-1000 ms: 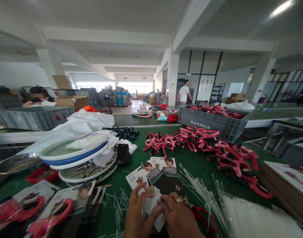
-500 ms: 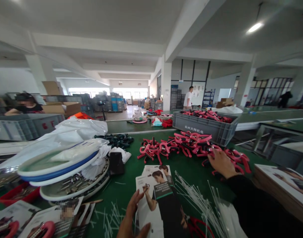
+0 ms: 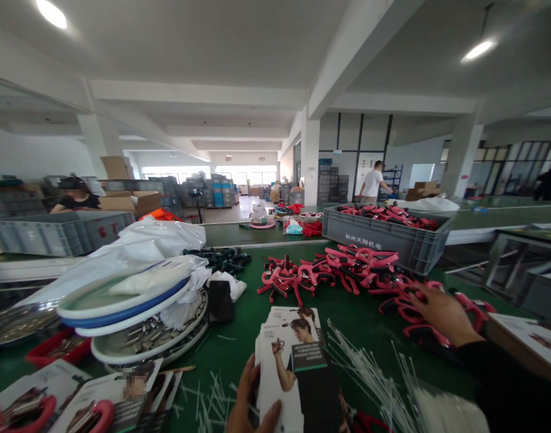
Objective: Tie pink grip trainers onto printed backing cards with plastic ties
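Observation:
At the lower centre, my left hand (image 3: 252, 400) grips the left edge of a stack of printed cards (image 3: 280, 367), thumb on top. My right hand (image 3: 442, 313) reaches into the right end of a pile of pink and black hand grips (image 3: 361, 264); its fingertips touch one of the grips. White cable ties (image 3: 370, 373) lie fanned out right of the cards, and more are scattered to their left. Red-handled scissors (image 3: 366, 421) lie partly under the cards' lower right side.
A grey crate (image 3: 384, 240) of pink grips stands behind the pile. Left are stacked round trays (image 3: 122, 307), metal parts, a red tray (image 3: 59, 349) and carded grips. Another card stack (image 3: 528, 343) sits right. Other people are farther back.
The view has shifted slightly left, so most things appear farther right. My right hand is still at the pile's right end. The person in white has turned and moved.

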Action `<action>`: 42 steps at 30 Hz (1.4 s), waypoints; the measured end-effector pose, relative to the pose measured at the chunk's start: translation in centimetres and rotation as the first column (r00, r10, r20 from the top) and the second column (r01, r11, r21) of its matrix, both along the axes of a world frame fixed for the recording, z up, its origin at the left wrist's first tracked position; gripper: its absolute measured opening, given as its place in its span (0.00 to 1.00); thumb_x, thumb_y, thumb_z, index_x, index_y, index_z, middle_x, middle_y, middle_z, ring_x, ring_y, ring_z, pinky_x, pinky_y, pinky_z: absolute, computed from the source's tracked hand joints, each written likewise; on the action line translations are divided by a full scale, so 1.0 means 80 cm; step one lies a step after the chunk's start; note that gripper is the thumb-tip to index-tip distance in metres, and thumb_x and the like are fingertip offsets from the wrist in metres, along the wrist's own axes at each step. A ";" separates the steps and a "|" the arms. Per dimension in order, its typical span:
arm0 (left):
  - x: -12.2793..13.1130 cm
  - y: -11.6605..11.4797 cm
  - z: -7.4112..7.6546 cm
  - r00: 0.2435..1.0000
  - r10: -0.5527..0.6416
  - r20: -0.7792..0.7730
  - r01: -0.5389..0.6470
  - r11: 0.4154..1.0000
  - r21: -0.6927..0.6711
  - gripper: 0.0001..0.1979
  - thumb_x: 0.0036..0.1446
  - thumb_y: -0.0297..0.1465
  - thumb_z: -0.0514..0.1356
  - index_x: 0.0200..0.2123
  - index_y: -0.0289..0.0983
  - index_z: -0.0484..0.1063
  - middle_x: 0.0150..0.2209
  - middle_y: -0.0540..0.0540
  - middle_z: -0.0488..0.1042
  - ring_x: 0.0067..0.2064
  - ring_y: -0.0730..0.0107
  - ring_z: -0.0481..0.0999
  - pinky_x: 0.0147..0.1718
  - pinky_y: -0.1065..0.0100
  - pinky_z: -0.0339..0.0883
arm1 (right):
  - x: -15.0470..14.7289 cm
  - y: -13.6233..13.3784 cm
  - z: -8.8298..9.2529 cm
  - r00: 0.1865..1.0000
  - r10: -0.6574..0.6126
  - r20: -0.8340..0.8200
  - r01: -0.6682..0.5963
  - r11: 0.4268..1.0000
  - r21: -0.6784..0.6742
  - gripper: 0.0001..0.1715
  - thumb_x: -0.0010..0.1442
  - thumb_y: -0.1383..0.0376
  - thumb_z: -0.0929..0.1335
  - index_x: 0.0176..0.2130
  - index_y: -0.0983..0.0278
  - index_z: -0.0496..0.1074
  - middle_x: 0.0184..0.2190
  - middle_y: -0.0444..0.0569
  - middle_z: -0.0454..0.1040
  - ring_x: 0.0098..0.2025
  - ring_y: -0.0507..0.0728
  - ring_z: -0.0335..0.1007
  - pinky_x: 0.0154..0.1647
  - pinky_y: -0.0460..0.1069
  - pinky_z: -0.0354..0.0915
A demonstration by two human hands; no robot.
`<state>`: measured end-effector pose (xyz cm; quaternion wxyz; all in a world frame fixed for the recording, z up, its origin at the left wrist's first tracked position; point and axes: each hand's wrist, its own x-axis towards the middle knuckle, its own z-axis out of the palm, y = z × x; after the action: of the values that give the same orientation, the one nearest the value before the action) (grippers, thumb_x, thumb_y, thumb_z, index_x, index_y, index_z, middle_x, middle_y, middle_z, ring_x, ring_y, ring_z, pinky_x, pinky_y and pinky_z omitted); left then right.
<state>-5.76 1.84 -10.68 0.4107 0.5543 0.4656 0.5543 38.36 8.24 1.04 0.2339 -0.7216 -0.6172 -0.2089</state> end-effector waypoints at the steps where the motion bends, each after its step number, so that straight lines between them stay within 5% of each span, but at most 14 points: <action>1: 0.000 -0.003 0.001 1.000 0.013 -0.010 -0.013 1.000 -0.011 0.40 0.46 0.46 0.60 0.60 0.36 0.52 0.56 0.35 0.65 0.56 0.53 0.65 0.55 0.57 0.58 | -0.008 -0.010 0.008 1.000 0.027 0.000 -0.027 1.000 0.005 0.18 0.57 0.60 0.61 0.42 0.68 0.72 0.35 0.58 0.75 0.36 0.62 0.71 0.35 0.53 0.64; 4: -0.001 -0.008 0.013 0.999 0.001 -0.037 -0.004 0.998 -0.063 0.35 0.48 0.41 0.61 0.57 0.32 0.58 0.58 0.37 0.63 0.58 0.56 0.62 0.58 0.60 0.53 | -0.054 -0.039 0.034 0.983 0.178 -0.038 -0.174 0.981 0.082 0.24 0.59 0.52 0.58 0.44 0.65 0.69 0.34 0.55 0.74 0.33 0.60 0.72 0.33 0.51 0.64; 8: -0.001 -0.012 0.030 0.996 -0.055 -0.067 0.049 0.995 -0.085 0.30 0.49 0.36 0.61 0.55 0.32 0.62 0.58 0.38 0.62 0.59 0.58 0.60 0.59 0.59 0.50 | -0.153 -0.060 0.057 0.903 0.429 -0.022 -0.409 0.874 0.265 0.19 0.59 0.51 0.59 0.40 0.61 0.68 0.35 0.50 0.75 0.32 0.56 0.73 0.33 0.50 0.66; 12: -0.001 -0.012 0.031 0.999 -0.033 -0.042 0.031 0.998 -0.056 0.28 0.46 0.33 0.63 0.53 0.35 0.66 0.57 0.40 0.64 0.59 0.57 0.60 0.59 0.58 0.50 | -0.240 -0.054 0.058 0.751 0.634 0.186 -0.657 0.747 0.106 0.14 0.63 0.61 0.58 0.42 0.65 0.67 0.34 0.51 0.74 0.36 0.55 0.72 0.39 0.50 0.66; 17: -0.002 -0.009 0.028 0.996 -0.016 -0.088 0.014 1.000 -0.027 0.25 0.44 0.31 0.64 0.50 0.37 0.70 0.57 0.39 0.65 0.59 0.55 0.61 0.59 0.56 0.50 | -0.298 -0.047 0.054 0.657 0.632 0.410 -0.655 0.748 -0.105 0.12 0.61 0.68 0.59 0.42 0.66 0.68 0.29 0.50 0.71 0.31 0.55 0.70 0.32 0.48 0.63; 25: 0.002 -0.007 0.020 0.997 0.001 -0.078 0.000 1.000 0.016 0.28 0.48 0.29 0.61 0.54 0.34 0.64 0.56 0.38 0.65 0.58 0.57 0.61 0.58 0.58 0.51 | -0.338 -0.096 0.033 0.525 0.659 0.538 -0.622 0.729 -0.286 0.12 0.51 0.74 0.65 0.37 0.62 0.68 0.28 0.46 0.73 0.25 0.54 0.69 0.22 0.46 0.57; 30: 0.000 -0.013 0.025 0.996 -0.080 -0.038 0.081 0.996 0.042 0.37 0.47 0.30 0.61 0.60 0.32 0.51 0.61 0.36 0.56 0.62 0.57 0.55 0.60 0.58 0.46 | -0.361 -0.122 0.001 0.543 0.730 0.415 -0.688 0.670 -0.278 0.11 0.50 0.65 0.70 0.36 0.62 0.69 0.28 0.45 0.75 0.26 0.55 0.71 0.20 0.46 0.59; 33: -0.008 -0.017 0.032 0.983 -0.184 0.004 0.183 0.982 0.046 0.43 0.45 0.28 0.61 0.63 0.33 0.44 0.63 0.38 0.52 0.63 0.57 0.51 0.61 0.59 0.43 | -0.355 -0.120 0.002 0.577 0.766 0.282 -0.718 0.641 -0.272 0.12 0.53 0.65 0.67 0.40 0.61 0.70 0.32 0.46 0.76 0.29 0.55 0.72 0.25 0.46 0.64; 38: -0.016 -0.016 0.037 0.959 -0.265 0.103 0.268 0.963 -0.013 0.40 0.45 0.28 0.59 0.62 0.35 0.47 0.63 0.43 0.52 0.64 0.59 0.48 0.62 0.60 0.41 | -0.314 -0.091 0.020 0.731 0.666 0.149 -0.637 0.744 -0.200 0.17 0.59 0.69 0.59 0.46 0.63 0.70 0.38 0.52 0.76 0.39 0.56 0.72 0.39 0.50 0.67; 42: -0.011 -0.017 0.038 0.970 -0.231 0.080 0.234 0.971 -0.038 0.42 0.46 0.35 0.61 0.63 0.36 0.47 0.63 0.42 0.52 0.64 0.55 0.47 0.61 0.57 0.42 | -0.307 -0.080 0.019 0.712 0.703 0.007 -0.630 0.643 -0.435 0.17 0.54 0.66 0.63 0.44 0.59 0.72 0.49 0.54 0.70 0.48 0.60 0.67 0.47 0.54 0.64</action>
<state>-6.63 0.45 -7.63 0.5029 0.5740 0.3948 0.5116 13.81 1.85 2.57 0.0860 -0.4526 -0.8867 -0.0389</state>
